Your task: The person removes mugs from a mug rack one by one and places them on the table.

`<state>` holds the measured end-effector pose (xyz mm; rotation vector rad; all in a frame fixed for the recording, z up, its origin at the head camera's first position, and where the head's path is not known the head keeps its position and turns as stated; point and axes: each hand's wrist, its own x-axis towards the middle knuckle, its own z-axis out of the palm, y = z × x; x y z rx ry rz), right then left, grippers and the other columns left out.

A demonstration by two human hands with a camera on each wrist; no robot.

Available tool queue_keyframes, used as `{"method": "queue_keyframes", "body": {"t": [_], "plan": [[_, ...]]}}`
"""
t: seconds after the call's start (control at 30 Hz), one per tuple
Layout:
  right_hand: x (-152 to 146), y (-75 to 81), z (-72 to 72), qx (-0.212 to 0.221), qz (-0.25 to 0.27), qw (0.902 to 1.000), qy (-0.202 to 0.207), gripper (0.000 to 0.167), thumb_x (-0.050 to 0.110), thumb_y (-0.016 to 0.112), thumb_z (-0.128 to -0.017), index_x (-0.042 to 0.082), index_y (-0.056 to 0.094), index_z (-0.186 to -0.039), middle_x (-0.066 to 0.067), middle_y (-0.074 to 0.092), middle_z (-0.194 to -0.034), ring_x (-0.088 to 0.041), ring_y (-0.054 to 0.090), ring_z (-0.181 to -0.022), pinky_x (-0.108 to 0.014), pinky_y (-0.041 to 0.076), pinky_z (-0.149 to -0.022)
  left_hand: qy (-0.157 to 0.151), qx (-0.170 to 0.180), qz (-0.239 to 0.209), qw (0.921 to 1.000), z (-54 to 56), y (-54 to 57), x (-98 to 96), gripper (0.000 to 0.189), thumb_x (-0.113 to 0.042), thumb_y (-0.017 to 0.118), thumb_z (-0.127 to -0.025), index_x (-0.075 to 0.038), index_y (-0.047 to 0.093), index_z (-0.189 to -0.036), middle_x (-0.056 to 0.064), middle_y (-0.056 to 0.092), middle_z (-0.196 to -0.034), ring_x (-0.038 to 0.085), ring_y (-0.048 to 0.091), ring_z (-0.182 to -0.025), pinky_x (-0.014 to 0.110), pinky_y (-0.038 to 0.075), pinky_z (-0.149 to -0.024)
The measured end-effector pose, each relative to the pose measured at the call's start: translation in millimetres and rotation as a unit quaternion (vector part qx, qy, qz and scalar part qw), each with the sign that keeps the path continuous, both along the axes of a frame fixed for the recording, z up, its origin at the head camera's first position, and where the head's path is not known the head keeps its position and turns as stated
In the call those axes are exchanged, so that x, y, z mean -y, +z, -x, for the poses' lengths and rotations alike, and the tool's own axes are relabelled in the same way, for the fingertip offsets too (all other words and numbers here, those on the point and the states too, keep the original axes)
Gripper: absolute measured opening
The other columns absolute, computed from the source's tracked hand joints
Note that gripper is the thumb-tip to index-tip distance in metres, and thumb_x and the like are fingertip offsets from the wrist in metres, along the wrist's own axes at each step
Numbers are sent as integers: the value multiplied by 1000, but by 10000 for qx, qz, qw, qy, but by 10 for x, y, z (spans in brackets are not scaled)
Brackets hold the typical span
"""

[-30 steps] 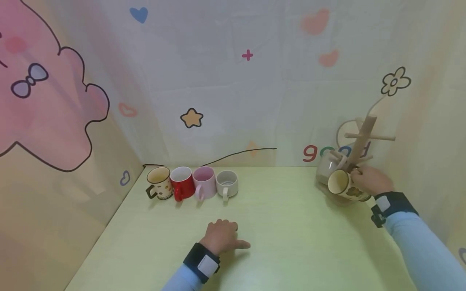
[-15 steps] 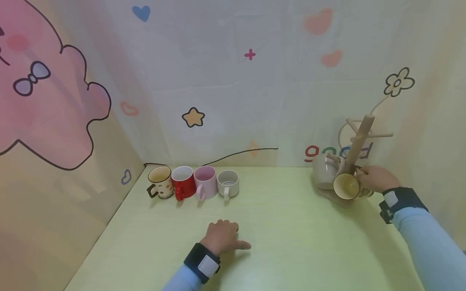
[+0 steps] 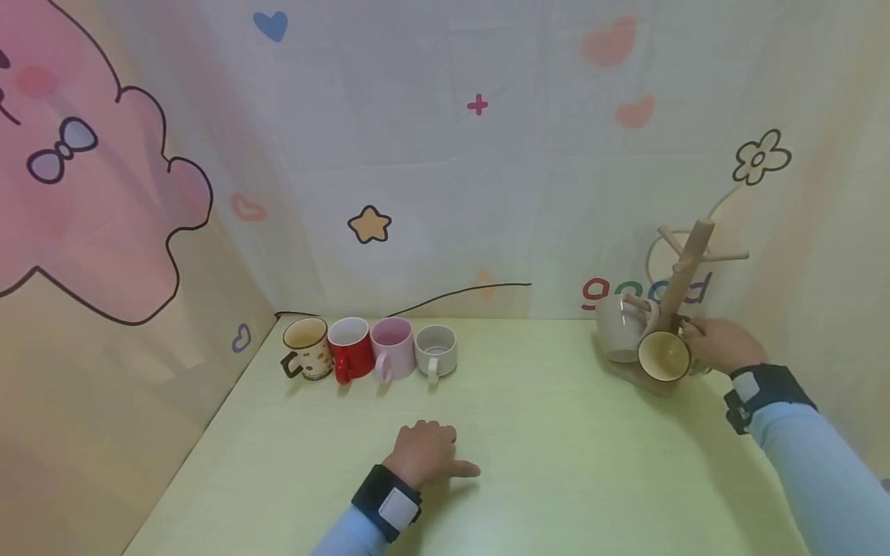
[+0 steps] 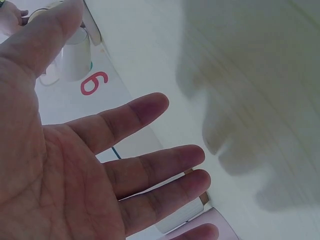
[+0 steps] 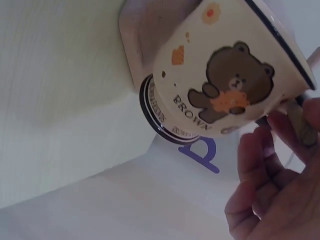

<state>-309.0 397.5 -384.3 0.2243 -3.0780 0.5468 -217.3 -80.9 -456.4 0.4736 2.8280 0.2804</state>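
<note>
My right hand [image 3: 726, 344] pinches the dark handle of a cream mug [image 3: 664, 357] at the lower part of a wooden mug tree [image 3: 685, 264]. The mug lies tilted with its mouth facing me; in the right wrist view its side shows a brown bear print [image 5: 232, 80]. A peg end seems to show by the handle, but whether the mug hangs on it I cannot tell. A white mug [image 3: 617, 330] hangs left of it on the tree. My left hand [image 3: 424, 455] is low over the table, fingers spread and holding nothing.
A row of mugs stands at the table's back left: a patterned cream mug [image 3: 316, 361], a red mug [image 3: 356, 357], a pink mug [image 3: 398, 357] and a small white mug [image 3: 443, 357]. Bare upper pegs [image 3: 726, 256] stick out of the tree. A printed curtain [image 3: 445, 170] hangs behind the table.
The cream mug has turned so its mouth faces me, and my right hand moved slightly right with it, then stayed nearly still. The tree's pegs have shifted round. My left hand has not moved.
</note>
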Motion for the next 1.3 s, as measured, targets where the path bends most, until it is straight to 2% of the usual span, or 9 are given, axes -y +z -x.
{"method": "queue_keyframes", "body": {"t": [0.17,0.27,0.33,0.47,0.6,0.73,0.87,1.1,1.3], "plan": [[17,-85,-107,-292,181,9988,-341,60,38,33,-106,-14,48,-133,-35,62,-101,-52,59,-92,-60,49,-74,4,2,6,10000,-4,-1,-11,59,-61,75,-78,-9,71,-105,4,62,-82,24,53,-77,49,49,-78],[32,-128,-200,-595,367,9955,-636,71,46,32,-105,-17,40,-138,-45,51,-121,-61,51,-108,-67,46,-79,5,-14,32,10000,-11,4,-20,59,-62,74,-78,-9,71,-105,4,63,-83,25,54,-77,49,49,-78],[41,-171,-253,-873,510,9913,-848,73,48,32,-105,-16,40,-139,-45,48,-124,-61,49,-109,-68,44,-79,-2,-28,52,10000,-15,6,-26,59,-62,74,-78,-9,71,-105,4,63,-84,25,55,-78,50,49,-78],[42,-314,-325,-1609,665,9775,-1195,61,37,36,-106,-13,41,-139,-44,45,-128,-61,43,-115,-72,38,-86,-17,-39,57,10000,-24,10,-38,59,-62,74,-78,-9,71,-105,5,63,-85,25,55,-78,50,49,-79],[20,-470,-382,-1999,694,9665,-1450,50,20,40,-103,-12,39,-141,-43,41,-132,-62,37,-121,-75,31,-92,-59,-56,50,10000,-36,13,-50,59,-62,74,-78,-9,71,-106,6,64,-86,26,56,-80,51,49,-80],[-21,-596,-440,-2003,629,9656,-1536,51,5,44,-95,-13,35,-142,-44,39,-132,-64,38,-117,-76,32,-89,-83,-82,58,9999,-43,18,-60,60,-62,74,-78,-9,71,-107,6,65,-88,26,56,-80,51,49,-80],[-58,-712,-462,-1725,502,9739,-1385,71,1,52,-82,-14,27,-146,-47,35,-132,-67,37,-113,-77,33,-85,-69,-57,36,10000,-38,19,-63,59,-61,74,-78,-9,71,-107,6,65,-87,26,56,-81,51,49,-81],[5,-891,-415,-1728,229,9786,-1094,102,30,78,-81,-16,16,-148,-49,29,-134,-67,38,-110,-75,39,-79,-73,-7,9,10000,-30,6,-63,61,-62,74,-78,-10,71,-109,6,65,-89,26,56,-81,52,49,-81],[122,-958,-368,-2119,243,9684,-1295,118,38,90,-67,-16,22,-146,-47,33,-135,-67,41,-111,-75,39,-82,-96,2,-10,10000,-40,21,-62,62,-62,74,-78,-10,71,-110,5,66,-90,25,56,-82,51,49,-81]]}}
